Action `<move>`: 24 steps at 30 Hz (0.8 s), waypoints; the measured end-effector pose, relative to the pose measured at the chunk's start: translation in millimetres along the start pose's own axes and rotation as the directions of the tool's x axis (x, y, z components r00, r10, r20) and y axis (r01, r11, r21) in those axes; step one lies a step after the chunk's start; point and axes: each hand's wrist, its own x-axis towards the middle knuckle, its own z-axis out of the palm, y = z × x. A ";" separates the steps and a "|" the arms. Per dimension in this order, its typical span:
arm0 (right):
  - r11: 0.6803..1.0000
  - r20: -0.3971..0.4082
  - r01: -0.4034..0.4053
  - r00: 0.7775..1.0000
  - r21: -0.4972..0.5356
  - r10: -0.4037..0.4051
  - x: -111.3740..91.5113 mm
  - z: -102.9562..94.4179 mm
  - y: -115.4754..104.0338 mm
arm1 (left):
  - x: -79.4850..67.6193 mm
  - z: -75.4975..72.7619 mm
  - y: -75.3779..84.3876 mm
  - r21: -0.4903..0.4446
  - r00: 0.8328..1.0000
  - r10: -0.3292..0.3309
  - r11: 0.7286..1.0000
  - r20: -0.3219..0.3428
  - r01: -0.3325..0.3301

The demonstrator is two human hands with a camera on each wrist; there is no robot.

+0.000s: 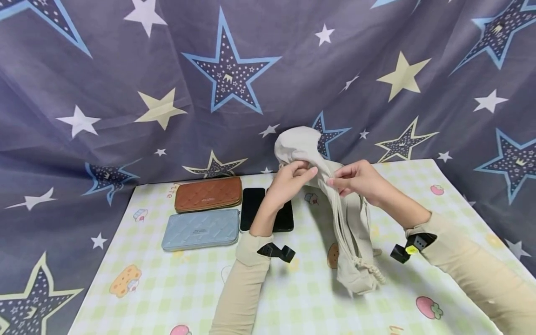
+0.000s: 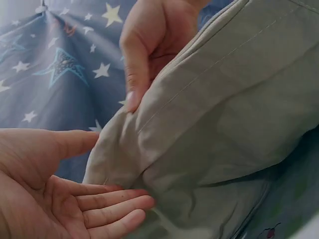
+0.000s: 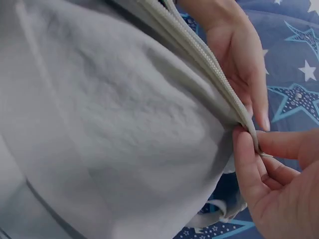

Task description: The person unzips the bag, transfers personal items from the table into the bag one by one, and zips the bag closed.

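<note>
A cream cloth drawstring bag (image 1: 361, 223) is held up over the table, its upper end bulging near the backdrop and its lower end hanging toward the front. Pale cords (image 3: 199, 55) run along its edge to a knotted rope end (image 1: 370, 270). My right hand (image 1: 360, 180) pinches the bag's edge between thumb and fingers. Across from it, my left hand (image 1: 289, 184) is against the cloth; in the left wrist view its fingers (image 2: 112, 211) lie extended along the bag, thumb apart. The bag's inside is hidden.
Left of the bag, a brown quilted wallet (image 1: 208, 194) lies behind a light blue one (image 1: 201, 229). Beside them are a black phone (image 1: 252, 207) and another dark phone-like slab (image 1: 284, 217), partly behind my left forearm. A star-patterned curtain (image 1: 289, 88) stands along the table's back edge.
</note>
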 end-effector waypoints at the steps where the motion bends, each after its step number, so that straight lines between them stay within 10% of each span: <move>1: 1.000 0.002 0.009 1.000 0.000 -0.009 0.9 2.5 1.0 | 0.3 1.3 -0.7 -0.012 1.000 0.009 1.000 0.006 -0.009; 24: 0.989 0.055 -0.018 0.998 0.144 0.010 12.2 27.0 26.2 | 8.2 15.4 -8.1 -0.216 0.993 0.066 0.975 0.094 -0.044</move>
